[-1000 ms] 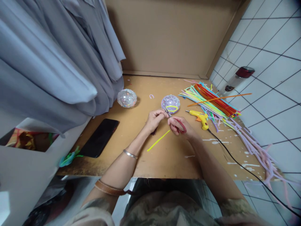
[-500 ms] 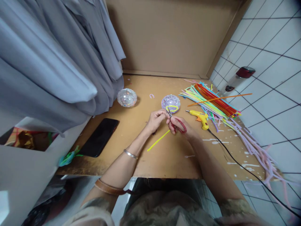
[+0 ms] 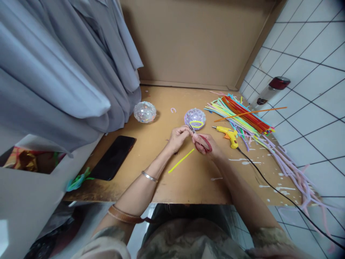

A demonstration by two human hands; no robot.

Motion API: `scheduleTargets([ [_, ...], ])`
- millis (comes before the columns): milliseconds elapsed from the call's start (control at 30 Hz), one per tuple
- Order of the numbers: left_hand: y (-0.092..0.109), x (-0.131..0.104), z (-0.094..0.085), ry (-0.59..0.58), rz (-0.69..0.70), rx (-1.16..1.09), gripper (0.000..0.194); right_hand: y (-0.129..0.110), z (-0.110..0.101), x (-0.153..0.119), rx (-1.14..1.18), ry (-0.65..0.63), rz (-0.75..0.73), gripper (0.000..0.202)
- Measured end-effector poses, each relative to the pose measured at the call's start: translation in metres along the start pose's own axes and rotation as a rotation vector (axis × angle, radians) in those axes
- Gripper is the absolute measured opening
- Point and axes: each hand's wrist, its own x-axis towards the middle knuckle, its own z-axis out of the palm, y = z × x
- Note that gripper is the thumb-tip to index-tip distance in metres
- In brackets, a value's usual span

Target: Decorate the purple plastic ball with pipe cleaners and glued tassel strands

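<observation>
My right hand (image 3: pixel 204 142) grips red-handled scissors (image 3: pixel 207 145), whose blades point up and left and look closed. Fingers pinched together, my left hand (image 3: pixel 179 138) meets the blades near their tips; whatever it pinches is too small to make out. Just beyond the hands sits a purple decorated bowl (image 3: pixel 190 116), with a yellow loop (image 3: pixel 196 124) at its near side. A straight yellow pipe cleaner (image 3: pixel 181 160) lies on the table below my hands.
Left of centre is a clear beaded bowl (image 3: pixel 145 112), with a black phone (image 3: pixel 113 157) nearer me. A yellow glue gun (image 3: pixel 228 135) with a black cord lies right, before a pile of coloured pipe cleaners (image 3: pixel 242 114). A small curved piece (image 3: pixel 173 110) lies between the bowls.
The scissors have tilted further left and their blades have come together at my left fingertips. The hands have otherwise barely moved.
</observation>
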Motion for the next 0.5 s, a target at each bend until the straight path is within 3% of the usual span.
scheduleTargets([
  [233,0.0008,0.0007,-0.0025,0.015,-0.003,-0.008,0.017,-0.0023,0.0006,0.0020,-0.080,-0.039,0.013,0.058],
  [500,0.0010,0.0012,-0.0054,-0.050,-0.020,0.039,0.018,-0.0029,-0.0010,0.0023,-0.126,-0.056,0.018,0.062],
])
